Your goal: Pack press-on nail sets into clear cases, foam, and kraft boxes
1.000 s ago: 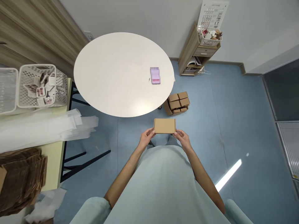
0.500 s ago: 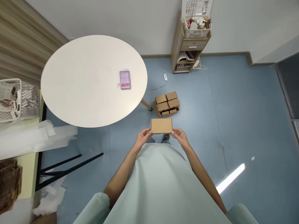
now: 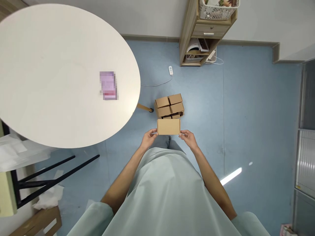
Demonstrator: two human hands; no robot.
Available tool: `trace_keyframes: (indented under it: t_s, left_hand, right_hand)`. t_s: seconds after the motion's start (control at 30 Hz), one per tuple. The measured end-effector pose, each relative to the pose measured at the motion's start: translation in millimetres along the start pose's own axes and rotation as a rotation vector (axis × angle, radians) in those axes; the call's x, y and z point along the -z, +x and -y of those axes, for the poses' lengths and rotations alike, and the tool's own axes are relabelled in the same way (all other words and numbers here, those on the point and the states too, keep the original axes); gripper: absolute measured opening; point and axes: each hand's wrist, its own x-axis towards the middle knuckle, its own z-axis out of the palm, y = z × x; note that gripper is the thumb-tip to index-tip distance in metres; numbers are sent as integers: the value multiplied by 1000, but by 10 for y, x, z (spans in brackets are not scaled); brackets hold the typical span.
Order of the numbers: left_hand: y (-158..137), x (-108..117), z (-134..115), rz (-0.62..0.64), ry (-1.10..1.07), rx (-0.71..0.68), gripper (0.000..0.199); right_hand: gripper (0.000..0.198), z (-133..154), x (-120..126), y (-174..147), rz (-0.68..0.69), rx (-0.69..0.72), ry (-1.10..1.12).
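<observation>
A flat brown cardboard box [image 3: 168, 127] is held level in front of my body, its lid closed. My left hand [image 3: 149, 137] grips its left end between thumb and fingers. At the right end, my right hand [image 3: 188, 137] pinches the near corner in the same way. Just beyond the held box, several similar small cardboard boxes [image 3: 169, 104] stand stacked close together on the blue floor; the held box hides part of their near side.
A round white table [image 3: 61, 108] fills the upper left, with a blurred purple item [image 3: 108, 85] on it. A wooden cabinet [image 3: 209, 29] stands by the wall. A white power strip [image 3: 170, 70] and its cord lie on the floor [image 3: 204, 98]. Black metal legs [image 3: 59, 180] jut in at left.
My view has shifted towards the table and stacked boxes, which now look larger or closer. Both hands still hold the cardboard box, which now overlaps the near edge of the stack.
</observation>
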Motion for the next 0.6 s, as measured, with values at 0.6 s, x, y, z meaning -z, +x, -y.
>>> trace_keyframes:
  t_s: [0.6]
  left_hand:
    - [2172,-458,-29,-299,266,176,23]
  right_hand:
    - [32,252,-180,2741,59,-14,-673]
